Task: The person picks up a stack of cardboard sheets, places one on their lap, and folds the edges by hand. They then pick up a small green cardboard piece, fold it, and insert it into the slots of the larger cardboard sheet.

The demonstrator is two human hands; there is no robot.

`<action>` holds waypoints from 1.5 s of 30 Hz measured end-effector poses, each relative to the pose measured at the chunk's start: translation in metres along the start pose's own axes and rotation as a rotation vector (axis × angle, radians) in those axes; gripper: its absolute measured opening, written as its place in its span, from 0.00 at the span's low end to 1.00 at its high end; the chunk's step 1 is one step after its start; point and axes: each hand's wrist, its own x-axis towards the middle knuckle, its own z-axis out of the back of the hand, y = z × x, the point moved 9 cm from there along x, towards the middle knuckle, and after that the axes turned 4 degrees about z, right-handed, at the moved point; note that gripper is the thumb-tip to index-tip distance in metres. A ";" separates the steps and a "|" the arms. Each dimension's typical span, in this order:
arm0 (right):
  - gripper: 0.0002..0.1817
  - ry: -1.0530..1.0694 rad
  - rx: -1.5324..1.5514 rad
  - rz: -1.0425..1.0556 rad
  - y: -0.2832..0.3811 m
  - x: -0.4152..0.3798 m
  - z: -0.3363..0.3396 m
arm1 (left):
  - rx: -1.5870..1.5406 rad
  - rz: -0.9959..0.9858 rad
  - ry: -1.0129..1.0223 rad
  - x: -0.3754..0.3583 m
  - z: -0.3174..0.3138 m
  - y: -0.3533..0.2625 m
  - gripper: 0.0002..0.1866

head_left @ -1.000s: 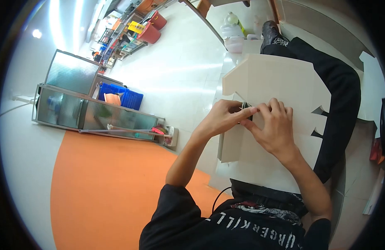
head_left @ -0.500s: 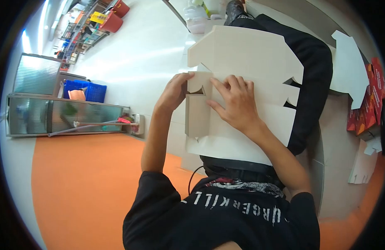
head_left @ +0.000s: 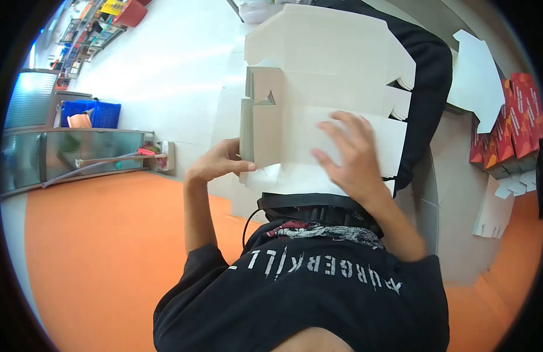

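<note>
Head view: left hand [head_left: 216, 167] has slid down, pinching the cardboard blank's [head_left: 318, 88] folded edge; right hand [head_left: 351, 158] stays spread flat on it.

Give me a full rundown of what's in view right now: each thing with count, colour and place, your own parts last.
Flat cardboard box blank: one, off-white, lying across the person's lap, left side flap folded up.
Loose cardboard blank: one, white, upper right on the floor.
Printed cartons: a stack, count unclear, red and orange, far right.
White cut-out pieces: a few, white, right, below the cartons.
Crate: one, blue, upper left.
Glass-fronted cabinet: one, grey frame, left.
Buckets: red, top left, count unclear.
Floor: orange near, white tile beyond.
Left hand: gripping the folded left flap edge.
Right hand: blurred, fingers spread, over the blank's middle panel.
</note>
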 end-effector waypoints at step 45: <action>0.29 0.310 -0.028 -0.357 -0.074 -0.034 0.039 | -0.466 -0.379 -0.542 0.013 0.015 -0.030 0.09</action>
